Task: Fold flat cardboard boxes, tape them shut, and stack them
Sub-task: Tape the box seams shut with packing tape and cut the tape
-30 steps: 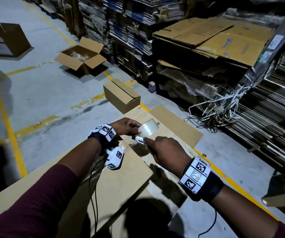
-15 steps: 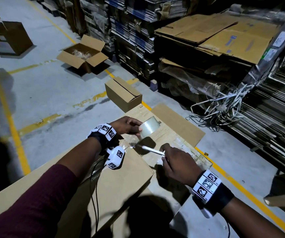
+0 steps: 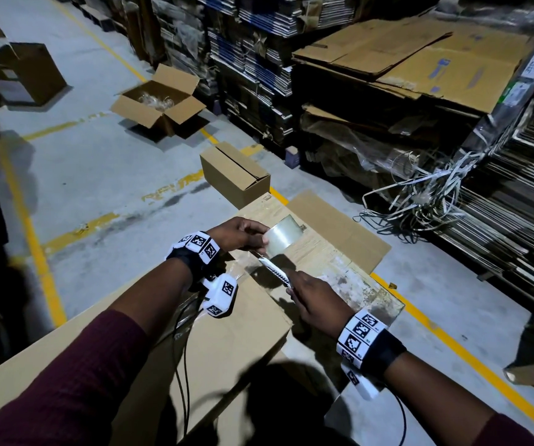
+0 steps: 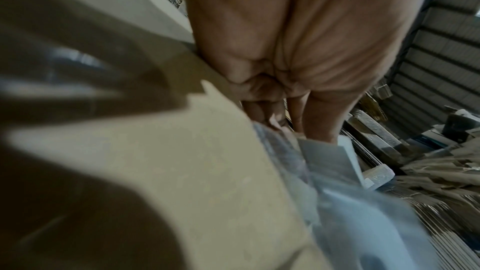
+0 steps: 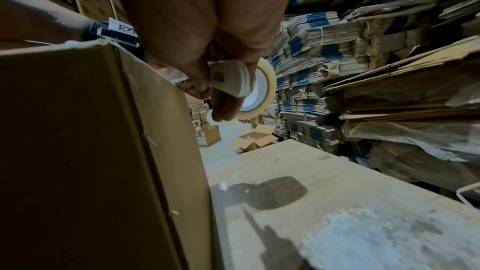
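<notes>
Both my hands are busy: my left hand (image 3: 238, 235) grips the tape roll (image 3: 283, 235) above the cardboard box (image 3: 227, 342), my right hand (image 3: 315, 299) grips a white cutter (image 3: 275, 272) at the tape.

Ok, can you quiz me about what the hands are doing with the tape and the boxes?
1. Which hand holds the clear roll of packing tape? A) left B) right C) neither
2. True or false: the right hand grips a white plastic utility knife whose tip is close to the tape.
3. Fill the gap: the small brown cardboard box on the grey concrete floor has its top flaps ____.

Key: 1. A, the left hand. 2. True. 3. Closed.
</notes>
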